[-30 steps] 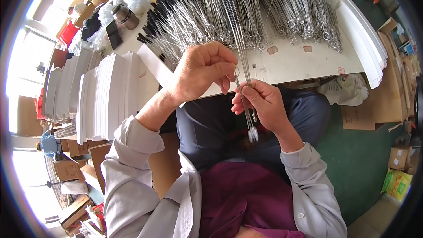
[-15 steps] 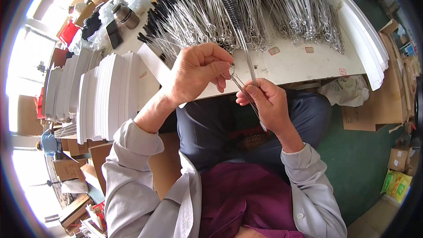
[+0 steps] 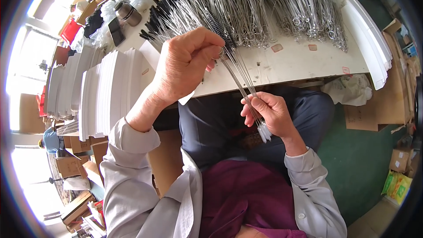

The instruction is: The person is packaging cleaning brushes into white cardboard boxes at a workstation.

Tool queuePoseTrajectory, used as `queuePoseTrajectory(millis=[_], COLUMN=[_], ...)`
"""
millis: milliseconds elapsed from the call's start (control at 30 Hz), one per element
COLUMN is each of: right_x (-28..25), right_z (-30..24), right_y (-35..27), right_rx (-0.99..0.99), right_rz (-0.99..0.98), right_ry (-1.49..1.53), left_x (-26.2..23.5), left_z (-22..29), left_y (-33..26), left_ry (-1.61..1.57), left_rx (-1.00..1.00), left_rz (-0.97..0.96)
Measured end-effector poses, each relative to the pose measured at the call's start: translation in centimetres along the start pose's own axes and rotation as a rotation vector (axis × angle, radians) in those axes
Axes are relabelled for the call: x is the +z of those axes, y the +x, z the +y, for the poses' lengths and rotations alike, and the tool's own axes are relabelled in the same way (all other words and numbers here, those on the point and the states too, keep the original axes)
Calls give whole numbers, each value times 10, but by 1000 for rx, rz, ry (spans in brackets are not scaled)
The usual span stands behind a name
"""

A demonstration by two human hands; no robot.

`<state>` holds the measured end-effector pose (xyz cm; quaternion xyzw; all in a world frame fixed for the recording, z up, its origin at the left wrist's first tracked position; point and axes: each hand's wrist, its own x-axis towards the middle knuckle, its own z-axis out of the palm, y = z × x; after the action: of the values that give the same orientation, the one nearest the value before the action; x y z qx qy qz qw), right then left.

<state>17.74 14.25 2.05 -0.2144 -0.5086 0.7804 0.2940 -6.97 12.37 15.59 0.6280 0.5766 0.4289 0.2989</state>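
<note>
My right hand (image 3: pixel 269 113) is closed around a small bundle of thin wire brushes (image 3: pixel 240 79), their white tips sticking out below my fingers over my lap. My left hand (image 3: pixel 187 64) pinches the upper part of the same bundle near the table's front edge, where the black bristles begin. Behind them a big heap of black-bristled wire brushes (image 3: pixel 211 4) lies spread across the white table (image 3: pixel 291 64).
More wire brushes with ring ends (image 3: pixel 308 9) lie at the table's right. Stacks of white cards (image 3: pixel 108 90) stand at my left, another white stack (image 3: pixel 368 35) at the right edge. A metal cup (image 3: pixel 128 13) and cardboard boxes (image 3: pixel 398 158) are around.
My left hand has lifted and pulled toward the table edge along the bundle. My right hand has dropped lower over my lap, and the brushes' white tips now show below it.
</note>
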Motion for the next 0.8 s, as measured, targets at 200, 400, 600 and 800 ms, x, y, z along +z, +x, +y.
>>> queuePoseTrajectory(millis=[200,400,600,800], right_x=[-5,-8,-4,-5], right_z=[2,8,4,4], right_y=[-13,-22,-29,-34], right_rx=[95,127,221,228], right_rz=[-19,-17,-6,6], right_ry=[24,19,-24,1], left_x=[-2,-3,-3,-4], left_z=[-13,-24,-36,-47], left_y=[1,3,2,-1], left_ry=[221,337,360,355], left_rx=[165,228,248,248], left_rz=[121,182,235,253])
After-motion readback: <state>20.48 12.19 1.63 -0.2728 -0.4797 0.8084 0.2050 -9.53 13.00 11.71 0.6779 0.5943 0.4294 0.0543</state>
